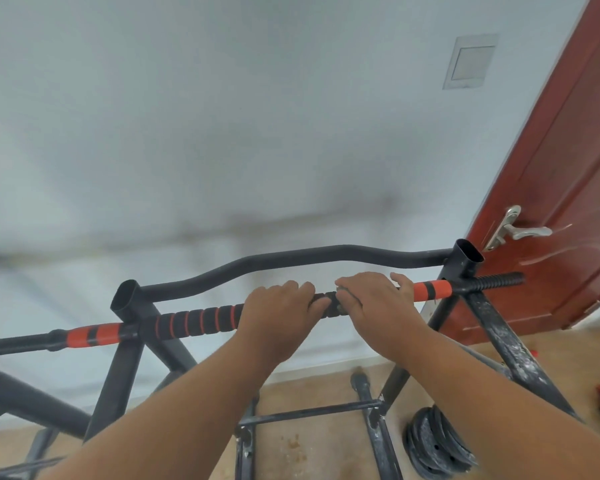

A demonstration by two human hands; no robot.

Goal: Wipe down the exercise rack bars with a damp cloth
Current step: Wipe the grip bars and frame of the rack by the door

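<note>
Along the black foam-padded horizontal bar with orange rings at the top of the black steel exercise rack, our hands sit side by side: left hand curled over the padding, right hand wrapped around a small dark cloth barely showing between them. We judge wiping mid-bar; the dust-speckled legs look untouched.

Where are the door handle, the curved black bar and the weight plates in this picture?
Door handle (520, 231): head view, on the silver lever.
Curved bar (291, 259): head view, on its raised middle stretch.
Weight plates (437, 445): head view, on the top plate's dusty face.
</note>
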